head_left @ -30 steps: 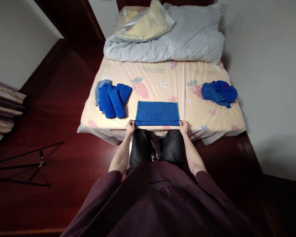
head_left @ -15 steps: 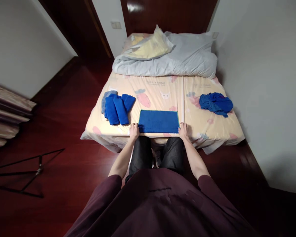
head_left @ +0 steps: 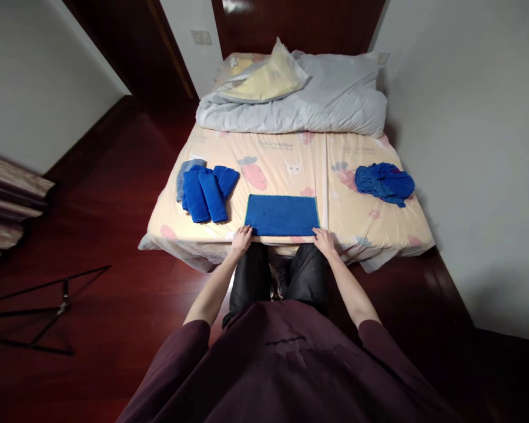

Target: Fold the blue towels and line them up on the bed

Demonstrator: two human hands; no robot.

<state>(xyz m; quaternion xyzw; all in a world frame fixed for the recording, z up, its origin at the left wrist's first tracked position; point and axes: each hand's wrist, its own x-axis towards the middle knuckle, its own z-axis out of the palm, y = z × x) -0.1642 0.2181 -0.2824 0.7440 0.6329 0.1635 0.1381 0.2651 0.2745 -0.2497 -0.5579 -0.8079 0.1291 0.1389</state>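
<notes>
A blue towel [head_left: 282, 215] with a thin green edge lies flat in a rectangle near the front edge of the bed. At its near left corner, my left hand [head_left: 242, 238] has its fingers closed on the cloth. My right hand [head_left: 324, 241] grips the near right corner, fingertips over the edge; the thumbs are hard to make out. Left of the towel lies a pile of several folded blue towels [head_left: 210, 191], with a greyish-blue cloth [head_left: 185, 179] partly under them. A crumpled heap of blue cloth [head_left: 384, 183] sits on the right.
The bed [head_left: 268, 167] has a pale patterned sheet under a plastic-like cover. A grey quilt [head_left: 335, 94] and a yellow pillow [head_left: 268, 79] are bunched at the headboard. Black tripod legs [head_left: 48, 308] stand on the floor at left, near a curtain [head_left: 9, 205].
My hands have shifted slightly inward along the towel's near edge, the right one more clearly. The towel stays flat. The whole view has moved a little.
</notes>
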